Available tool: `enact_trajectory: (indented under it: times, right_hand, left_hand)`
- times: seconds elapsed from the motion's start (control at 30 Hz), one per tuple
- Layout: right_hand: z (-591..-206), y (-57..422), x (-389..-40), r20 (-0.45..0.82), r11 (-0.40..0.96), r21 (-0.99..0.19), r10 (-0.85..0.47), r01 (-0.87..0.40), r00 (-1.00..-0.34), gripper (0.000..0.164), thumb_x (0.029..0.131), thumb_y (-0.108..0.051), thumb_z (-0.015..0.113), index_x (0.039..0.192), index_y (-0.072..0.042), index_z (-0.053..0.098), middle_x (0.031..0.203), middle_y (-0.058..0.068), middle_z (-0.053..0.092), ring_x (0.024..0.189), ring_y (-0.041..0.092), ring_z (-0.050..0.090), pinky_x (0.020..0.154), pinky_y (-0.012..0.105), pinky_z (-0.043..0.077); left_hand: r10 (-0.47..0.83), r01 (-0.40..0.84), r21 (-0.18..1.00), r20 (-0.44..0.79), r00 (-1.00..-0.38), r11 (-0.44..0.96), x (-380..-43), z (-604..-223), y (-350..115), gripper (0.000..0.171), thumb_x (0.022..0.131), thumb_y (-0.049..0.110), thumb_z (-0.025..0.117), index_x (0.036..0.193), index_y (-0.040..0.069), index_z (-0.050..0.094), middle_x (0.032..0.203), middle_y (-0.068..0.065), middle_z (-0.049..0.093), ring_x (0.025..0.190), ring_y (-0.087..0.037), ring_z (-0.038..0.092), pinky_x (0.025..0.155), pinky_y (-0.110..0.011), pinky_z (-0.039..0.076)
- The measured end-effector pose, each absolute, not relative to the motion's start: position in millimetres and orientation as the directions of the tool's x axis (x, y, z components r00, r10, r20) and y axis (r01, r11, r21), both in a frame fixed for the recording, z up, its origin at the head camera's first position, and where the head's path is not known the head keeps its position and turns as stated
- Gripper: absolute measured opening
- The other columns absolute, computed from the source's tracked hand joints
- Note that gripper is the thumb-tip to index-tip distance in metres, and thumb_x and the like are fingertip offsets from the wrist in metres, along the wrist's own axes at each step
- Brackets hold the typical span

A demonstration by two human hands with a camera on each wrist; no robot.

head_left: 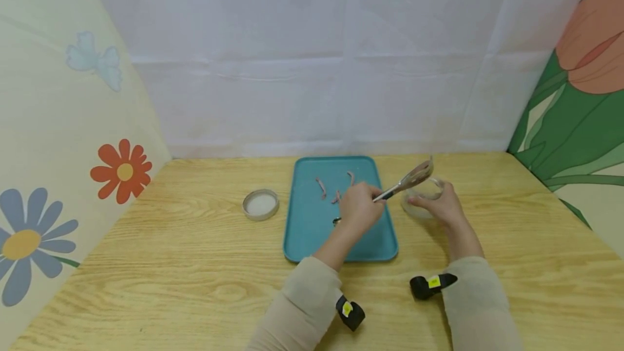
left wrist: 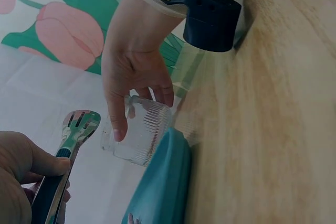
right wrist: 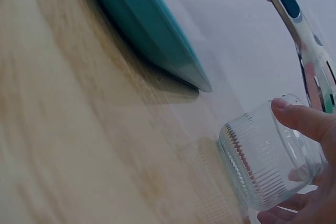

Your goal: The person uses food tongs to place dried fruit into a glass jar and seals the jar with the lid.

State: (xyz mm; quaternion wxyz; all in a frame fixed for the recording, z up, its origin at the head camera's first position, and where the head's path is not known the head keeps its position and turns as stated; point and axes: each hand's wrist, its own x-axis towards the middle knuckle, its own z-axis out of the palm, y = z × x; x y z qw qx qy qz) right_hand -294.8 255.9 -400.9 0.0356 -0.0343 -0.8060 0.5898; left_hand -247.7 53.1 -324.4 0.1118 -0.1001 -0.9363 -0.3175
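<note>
Steadying the jar [right wrist: 257,161] is half of this move, I'd say: my right hand [head_left: 444,203] grips it near the rim, thumb on one side, fingers round the other. Jar sits just off the 3 o'clock edge of the tray [head_left: 304,234], mouth roughly up, base close to the table [head_left: 195,232]; can't tell if they touch. My left hand [head_left: 359,210] has its fingers wrapped round the tongs [head_left: 403,184] by the handles, reaching over the tray, heads pointing to about 2 o'clock, above the jar's mouth and apart from the glass. My judgement on doing it well: squeeze evenly, centre the heads over the mouth, dip them below the rim, only then ease off; let go high and a load could catch on the edge. Right thumb lies at the rim, so I'd slide it lower for clearance. Can't tell whether the heads pinch anything; pink shows there, but it may be reflection. Looks: jar is clear, colourless glass, finely ribbed low on the wall, smoother toward the rim. Tongs are shiny metal, dark grip inserts, slotted fork-like heads. Strips [head_left: 320,188] are pink, thin, bent, lying on the tray from 11 to 1 o'clock; my left hand may hide more. Tray's teal, raised lip. Round lid [head_left: 260,205] at its 9 o'clock, whitish middle.
</note>
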Motion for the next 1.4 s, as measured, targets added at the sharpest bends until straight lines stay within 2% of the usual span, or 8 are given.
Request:
enact_trajectory:
  times: [0.27, 0.5, 0.7, 0.83, 0.93, 1.2, 1.4]
  right_hand:
    - [-394, 254, -289, -0.003, 0.317, -0.948, 0.085, 0.03, -0.996, 0.117, 0.059, -0.042, 0.075, 0.136, 0.0, -0.001, 0.13, 0.027, 0.02, 0.107, 0.035, 0.039, 0.092, 0.046, 0.025]
    - [-394, 253, -289, -0.007, 0.306, -0.951, 0.092, 0.035, -0.996, 0.115, 0.06, -0.043, 0.074, 0.137, -0.002, 0.0, 0.12, 0.025, 0.034, 0.101, 0.033, 0.046, 0.089, 0.043, 0.031]
    - [-403, 256, -296, 0.012, 0.304, -0.953, 0.097, 0.018, -0.995, 0.117, 0.058, -0.044, 0.075, 0.137, -0.002, -0.001, 0.124, 0.025, 0.03, 0.101, 0.033, 0.046, 0.088, 0.043, 0.032]
    - [-401, 256, -295, 0.01, 0.292, -0.956, 0.105, 0.021, -0.994, 0.116, 0.058, -0.042, 0.076, 0.136, -0.001, 0.001, 0.114, 0.023, 0.04, 0.098, 0.031, 0.049, 0.089, 0.041, 0.031]
    - [-399, 255, -294, 0.013, 0.297, -0.955, 0.111, 0.02, -0.994, 0.117, 0.057, -0.041, 0.076, 0.136, 0.0, 0.001, 0.11, 0.022, 0.041, 0.094, 0.029, 0.05, 0.089, 0.041, 0.03]
    - [-400, 255, -294, 0.034, 0.305, -0.952, 0.107, 0.0, -0.994, 0.118, 0.056, -0.042, 0.077, 0.136, 0.001, 0.001, 0.118, 0.024, 0.034, 0.099, 0.033, 0.043, 0.091, 0.043, 0.028]
    - [-390, 251, -287, 0.021, 0.327, -0.945, 0.114, 0.018, -0.993, 0.112, 0.061, -0.037, 0.076, 0.135, 0.003, 0.003, 0.115, 0.026, 0.038, 0.097, 0.031, 0.046, 0.09, 0.043, 0.029]
  left_hand:
    - [0.148, 0.296, 0.502, 0.315, -0.938, 0.812, -249, -331, 53, 0.009, 0.074, 0.02, 0.066, 0.081, 0.021, 0.072, 0.067, 0.008, 0.061, 0.061, -0.012, 0.055, 0.052, -0.028, 0.04]
    - [0.129, 0.261, 0.508, 0.28, -0.951, 0.821, -248, -331, 55, 0.011, 0.075, 0.022, 0.066, 0.084, 0.022, 0.071, 0.071, 0.007, 0.061, 0.059, -0.011, 0.054, 0.047, -0.026, 0.039]
    - [0.112, 0.227, 0.522, 0.242, -0.964, 0.822, -248, -330, 56, 0.014, 0.076, 0.023, 0.065, 0.089, 0.023, 0.07, 0.075, 0.007, 0.062, 0.061, -0.011, 0.054, 0.047, -0.026, 0.038]
    - [0.113, 0.225, 0.513, 0.239, -0.964, 0.829, -248, -330, 56, 0.017, 0.076, 0.025, 0.066, 0.092, 0.023, 0.069, 0.077, 0.005, 0.061, 0.06, -0.011, 0.053, 0.046, -0.025, 0.038]
    - [0.124, 0.234, 0.501, 0.244, -0.962, 0.833, -248, -331, 56, 0.019, 0.075, 0.026, 0.066, 0.093, 0.022, 0.069, 0.078, 0.003, 0.059, 0.059, -0.01, 0.051, 0.045, -0.024, 0.037]
    - [0.134, 0.24, 0.532, 0.231, -0.964, 0.812, -246, -334, 53, 0.032, 0.075, 0.029, 0.066, 0.106, 0.018, 0.064, 0.085, -0.002, 0.053, 0.075, -0.015, 0.05, 0.058, -0.029, 0.041]
    - [0.146, 0.264, 0.561, 0.247, -0.958, 0.785, -247, -335, 49, 0.036, 0.074, 0.029, 0.067, 0.107, 0.016, 0.063, 0.094, -0.002, 0.055, 0.084, -0.016, 0.05, 0.066, -0.032, 0.041]
